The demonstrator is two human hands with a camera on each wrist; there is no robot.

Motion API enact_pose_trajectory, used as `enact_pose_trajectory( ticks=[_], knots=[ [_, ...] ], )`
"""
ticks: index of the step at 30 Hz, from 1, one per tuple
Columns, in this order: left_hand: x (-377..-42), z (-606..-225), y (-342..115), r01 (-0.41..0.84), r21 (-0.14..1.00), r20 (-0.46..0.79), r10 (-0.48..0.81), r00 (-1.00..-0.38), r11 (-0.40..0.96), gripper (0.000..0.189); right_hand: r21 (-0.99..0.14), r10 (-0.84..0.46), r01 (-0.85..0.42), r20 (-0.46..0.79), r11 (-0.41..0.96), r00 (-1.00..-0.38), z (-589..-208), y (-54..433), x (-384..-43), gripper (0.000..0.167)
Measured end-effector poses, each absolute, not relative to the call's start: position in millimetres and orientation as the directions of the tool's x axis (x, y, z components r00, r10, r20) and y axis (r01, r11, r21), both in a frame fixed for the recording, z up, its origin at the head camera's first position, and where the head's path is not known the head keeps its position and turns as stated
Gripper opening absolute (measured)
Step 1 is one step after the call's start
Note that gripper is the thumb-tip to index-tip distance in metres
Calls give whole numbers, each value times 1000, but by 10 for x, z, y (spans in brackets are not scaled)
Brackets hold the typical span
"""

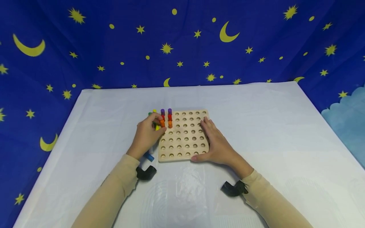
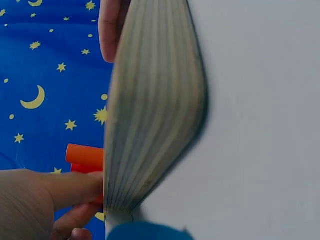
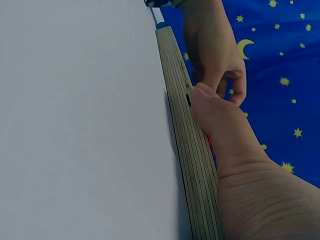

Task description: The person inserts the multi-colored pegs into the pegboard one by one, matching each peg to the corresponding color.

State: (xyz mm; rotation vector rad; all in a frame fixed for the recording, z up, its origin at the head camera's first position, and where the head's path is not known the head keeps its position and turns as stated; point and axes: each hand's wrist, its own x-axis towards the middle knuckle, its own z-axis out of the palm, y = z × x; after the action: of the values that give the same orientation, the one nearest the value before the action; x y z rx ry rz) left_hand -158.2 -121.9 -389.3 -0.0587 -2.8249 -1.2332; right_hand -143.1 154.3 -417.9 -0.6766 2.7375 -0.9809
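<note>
A square wooden pegboard point(image 1: 182, 136) with rows of round holes lies on the table. Two purple pegs point(image 1: 169, 111), red pegs point(image 1: 169, 117) and orange pegs point(image 1: 170, 124) stand in its two leftmost columns at the far end. My left hand point(image 1: 146, 131) reaches over the left edge and pinches the orange peg point(image 1: 162, 123) of the first column between thumb and fingers. Beneath that hand, a yellow peg point(image 1: 157, 127) is partly hidden. My right hand point(image 1: 218, 144) rests round the board's near right corner, fingers extended along the right side, thumb point(image 3: 225, 125) at the front edge.
Left of the board lie loose pegs, among them a blue peg point(image 1: 149, 156), a green peg point(image 1: 150, 113) and a yellow peg point(image 1: 155, 110), partly covered by the left hand. A white cloth covers the table point(image 1: 271, 126). Behind hangs a blue starry curtain point(image 1: 182, 38).
</note>
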Motion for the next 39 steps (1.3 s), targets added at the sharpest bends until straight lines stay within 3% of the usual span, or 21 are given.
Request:
enact_pose_trajectory(
  ticks=[11,16,20,30,39],
  knots=[
    [-1216,-3734,-1488,30,710,78,-36,-996,704,30,-623,-463,-367,9,691,-887,-4181,1548,-1433,135],
    [-909,-3748,-1610,-78,602,-63,-50,-997,794,44,-625,-464,-368,10,688,-886,-4165,1544,-1440,134],
    [-722,-3802,-1617,-90,526,-133,-23,-991,845,60,-627,-467,-365,2,688,-884,-4173,1536,-1438,135],
    [-629,-3879,-1517,-25,522,-2,-28,-1000,853,44,-629,-463,-368,14,685,-886,-4219,1547,-1433,136],
    [-650,-3918,-1547,12,627,90,-58,-994,779,43,-629,-467,-371,14,684,-884,-4206,1540,-1433,136]
  ],
)
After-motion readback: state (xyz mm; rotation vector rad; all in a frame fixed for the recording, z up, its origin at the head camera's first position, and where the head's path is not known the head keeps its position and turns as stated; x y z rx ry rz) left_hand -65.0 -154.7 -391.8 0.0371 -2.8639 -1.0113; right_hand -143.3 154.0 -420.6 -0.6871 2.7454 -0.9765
